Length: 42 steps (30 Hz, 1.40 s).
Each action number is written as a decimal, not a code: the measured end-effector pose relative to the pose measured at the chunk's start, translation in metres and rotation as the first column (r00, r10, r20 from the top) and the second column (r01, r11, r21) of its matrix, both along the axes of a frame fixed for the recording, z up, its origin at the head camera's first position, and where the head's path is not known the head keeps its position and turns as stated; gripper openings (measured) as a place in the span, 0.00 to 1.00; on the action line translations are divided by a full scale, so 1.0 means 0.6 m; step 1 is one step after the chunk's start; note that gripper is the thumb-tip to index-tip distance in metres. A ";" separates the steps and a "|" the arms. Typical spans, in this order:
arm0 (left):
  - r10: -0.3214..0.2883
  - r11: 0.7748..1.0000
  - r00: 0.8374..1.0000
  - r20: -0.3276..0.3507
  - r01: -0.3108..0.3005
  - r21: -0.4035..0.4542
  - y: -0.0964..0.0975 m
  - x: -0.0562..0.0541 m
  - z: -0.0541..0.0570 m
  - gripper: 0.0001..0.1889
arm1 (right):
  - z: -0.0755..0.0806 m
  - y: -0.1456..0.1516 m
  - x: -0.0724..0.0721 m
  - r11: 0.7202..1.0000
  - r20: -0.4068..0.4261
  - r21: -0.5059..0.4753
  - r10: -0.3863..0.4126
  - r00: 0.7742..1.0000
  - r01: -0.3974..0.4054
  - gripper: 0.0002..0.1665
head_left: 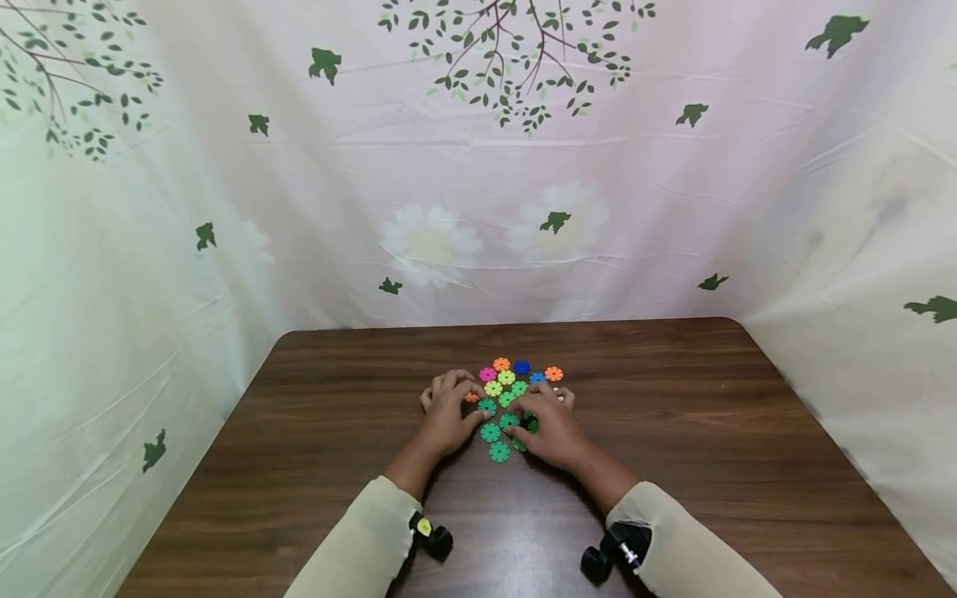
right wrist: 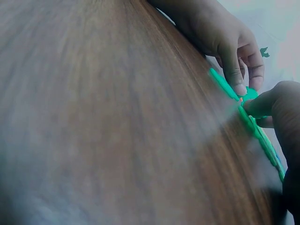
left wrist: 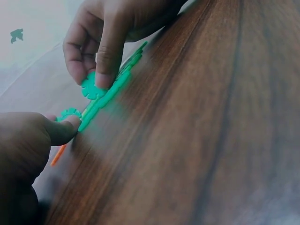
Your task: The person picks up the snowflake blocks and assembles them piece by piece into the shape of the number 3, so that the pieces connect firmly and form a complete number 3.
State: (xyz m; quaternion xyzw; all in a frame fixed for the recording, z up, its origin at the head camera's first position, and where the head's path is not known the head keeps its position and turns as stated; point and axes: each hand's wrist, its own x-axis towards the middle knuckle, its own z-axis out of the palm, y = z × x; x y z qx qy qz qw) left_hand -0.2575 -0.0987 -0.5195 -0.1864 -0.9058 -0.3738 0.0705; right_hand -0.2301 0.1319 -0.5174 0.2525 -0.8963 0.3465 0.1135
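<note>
Left hand (head_left: 449,413) seemed to pinch one green disc (left wrist: 69,112), its grip half hidden; right hand (head_left: 552,428) pinched a second green disc (left wrist: 91,89), both at the disc cluster (head_left: 493,388) on the bench (head_left: 336,415). Discs looked light, stiff, fairly smooth; notched rims offered best hold.

Plastic discs (head_left: 507,399), glossy wood-grain tabletop (head_left: 336,415)

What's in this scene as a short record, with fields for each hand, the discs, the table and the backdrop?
left hand: pinches a green disc
right hand: pinches another green disc
far end of cluster: orange discs, pink disc, blue discs
middle of cluster: yellow discs
nearest the person: loose green discs
table: brown, wood-grained
backdrop: pale cloth printed with branches, flowers and green birds
</note>
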 end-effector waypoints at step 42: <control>-0.051 0.972 0.997 -0.053 0.061 0.225 -0.001 0.013 0.001 0.07 | 0.000 -0.003 0.006 0.942 0.090 -0.335 0.011 0.996 0.020 0.23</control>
